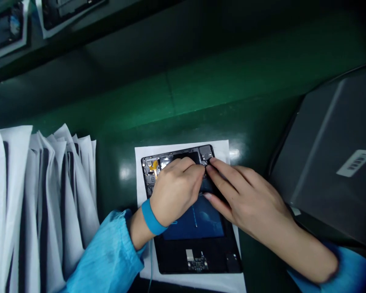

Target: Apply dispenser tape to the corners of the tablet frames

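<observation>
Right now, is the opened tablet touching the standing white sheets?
Apart. The head view shows green tabletop between the tablet and the standing white sheets.

hands (177, 181) (256, 199): 2 | sleeves (110, 254) (343, 268): 2 | opened tablet (198, 228): 1 | wristband (151, 218): 1 | label (356, 163): 1 | shelf devices (3, 28) (67, 11): 2

Tablet (207, 221) on sheet (224, 280)

Electronics workshop — opened tablet (198, 228), green bench (250, 130), wristband (152, 218)
</observation>
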`<state>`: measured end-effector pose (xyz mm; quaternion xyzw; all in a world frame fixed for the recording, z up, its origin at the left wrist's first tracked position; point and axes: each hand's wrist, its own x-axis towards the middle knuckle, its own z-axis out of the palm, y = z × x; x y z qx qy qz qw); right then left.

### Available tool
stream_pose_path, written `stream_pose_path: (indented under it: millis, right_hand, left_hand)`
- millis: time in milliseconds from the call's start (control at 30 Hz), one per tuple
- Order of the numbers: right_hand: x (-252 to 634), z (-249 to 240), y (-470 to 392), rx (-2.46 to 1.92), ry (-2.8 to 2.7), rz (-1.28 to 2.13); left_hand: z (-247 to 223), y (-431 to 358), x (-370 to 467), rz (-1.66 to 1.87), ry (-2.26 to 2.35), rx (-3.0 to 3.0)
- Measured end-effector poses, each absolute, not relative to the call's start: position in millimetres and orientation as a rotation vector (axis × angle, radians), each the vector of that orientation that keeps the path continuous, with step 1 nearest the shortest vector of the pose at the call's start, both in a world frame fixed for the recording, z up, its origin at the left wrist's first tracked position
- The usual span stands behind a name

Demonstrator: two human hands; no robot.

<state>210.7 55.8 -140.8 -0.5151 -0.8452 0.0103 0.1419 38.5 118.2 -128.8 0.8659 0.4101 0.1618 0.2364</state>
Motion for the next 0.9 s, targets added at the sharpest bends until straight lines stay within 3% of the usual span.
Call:
stream_pose_path:
  millis: [433,667,900]
  right_hand:
    - [207.2,-138.4,55.3,-1.456,-2.363,-0.027]
    - [197.7,-139.0,73.2,-1.678,-2.080,-0.147]
    - [200.3,-145.7,69.9,-1.582,-2.205,-0.117]
  left_hand:
    - [-133.0,120.1,35.8,0.467,1.095,2.396]
    - [-136.1,121.1,35.2,0.446,1.094,2.416]
    - [-138.3,119.9,34.8,0.434,1.107,2.421]
